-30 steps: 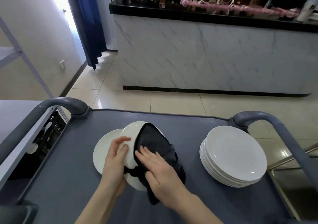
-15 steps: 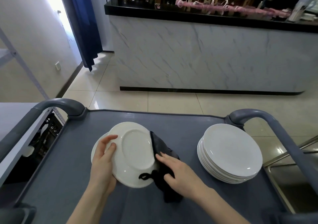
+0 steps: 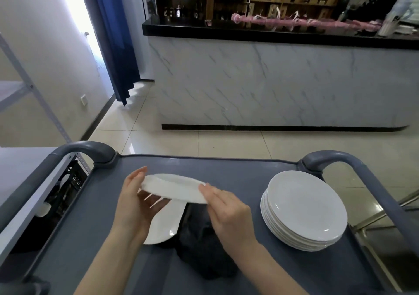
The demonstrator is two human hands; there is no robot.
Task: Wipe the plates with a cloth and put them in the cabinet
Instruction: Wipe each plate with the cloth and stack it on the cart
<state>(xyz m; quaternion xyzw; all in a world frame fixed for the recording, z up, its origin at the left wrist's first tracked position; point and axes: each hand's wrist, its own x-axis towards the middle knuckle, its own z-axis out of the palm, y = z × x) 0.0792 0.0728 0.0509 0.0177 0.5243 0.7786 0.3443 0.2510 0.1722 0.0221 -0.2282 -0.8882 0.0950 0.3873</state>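
Observation:
A white plate (image 3: 174, 188) is held nearly flat above the grey cart top (image 3: 238, 174). My left hand (image 3: 133, 204) grips its left rim and my right hand (image 3: 224, 208) grips its right rim. Under it a second white plate (image 3: 165, 224) lies on the cart. The dark cloth (image 3: 204, 251) lies crumpled on the cart below my right hand, which no longer holds it. A stack of several white plates (image 3: 303, 208) stands at the right of the cart.
Grey cart handles rise at the far left (image 3: 86, 149) and far right (image 3: 353, 161). A metal shelf rack (image 3: 25, 177) with a black crate (image 3: 72, 179) stands to the left. A marble-fronted bar counter (image 3: 272, 79) lies ahead across the tiled floor.
My right hand let go of the cloth, which dropped onto the cart, and took the plate's right rim. The plate turned from tilted to nearly flat and was lifted.

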